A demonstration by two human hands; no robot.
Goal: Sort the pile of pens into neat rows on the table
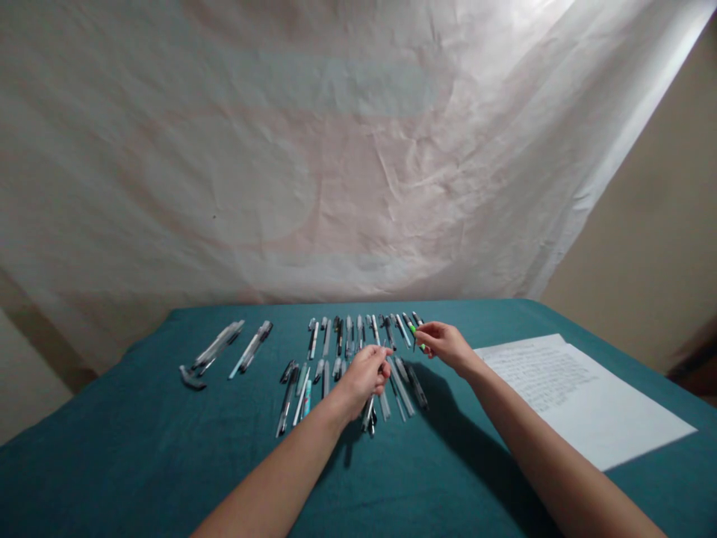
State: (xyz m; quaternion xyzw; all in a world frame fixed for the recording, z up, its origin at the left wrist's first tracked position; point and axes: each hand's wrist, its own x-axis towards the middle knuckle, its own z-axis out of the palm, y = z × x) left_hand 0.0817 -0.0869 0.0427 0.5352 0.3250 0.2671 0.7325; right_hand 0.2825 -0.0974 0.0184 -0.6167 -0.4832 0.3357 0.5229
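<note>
My left hand (364, 379) is closed over the middle of the near row of pens, its fingers curled round a slim pen (368, 413). A pale tip pokes out above the fingertips, and the rest is partly hidden by the hand. To its right, my right hand (444, 345) pinches thumb and fingers together at the right end of the far row. Something thin and dark shows at those fingertips, too small to name. Just beside them is a pen with bright green parts (413, 329). Clear and black pens (359, 332) lie side by side in the far row.
Two small groups of pens, a left one (219, 344) and another (252, 349), lie on the green cloth (140, 448). A dark curved piece (192, 378) is near the left group. Sheets of paper with handwriting (582, 403) lie at right. Behind hangs a pale sheet (358, 172).
</note>
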